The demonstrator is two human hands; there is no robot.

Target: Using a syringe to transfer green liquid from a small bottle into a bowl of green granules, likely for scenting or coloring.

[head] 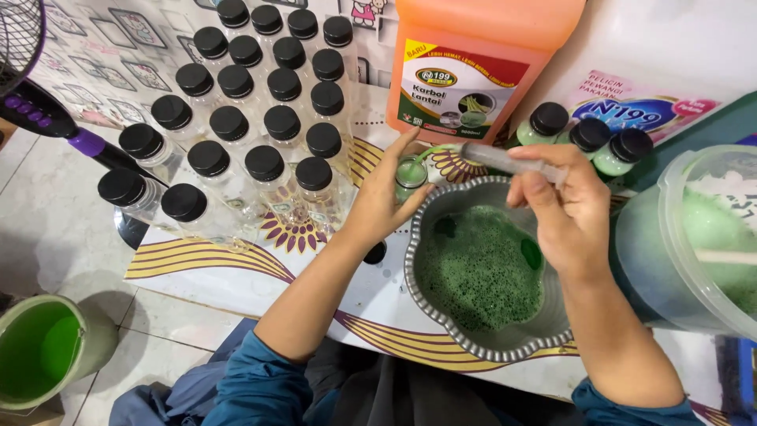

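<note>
My left hand (378, 201) was wrapped around a small clear plastic bottle (411, 175), uncapped and partly filled with pale green liquid, held upright just past the far rim of the scalloped grey metal bowl (441, 312) that sat near the tabletop's near edge. My right hand (564, 209) pinched a clear plastic syringe (505, 160) between thumb and fingers, lying almost level, its tip aimed at the bottle's mouth. The bowl held foamy dark green liquid.

I judged the bottle light, thin-walled and likely slick if wet, so gripping it around the body below the neck seemed safest; the syringe was stiff and best held at the barrel.

Toward the far left corner stood rows of clear bottles with black round caps (264, 162), smooth and glossy. At the far edge rose a large orange plastic jug (473, 55) with a label, and beside it three filled green bottles with black caps (587, 138). At the right edge sat a translucent round plastic tub (686, 229) of green liquid. A green bucket (43, 347) stood on the tiled floor.
</note>
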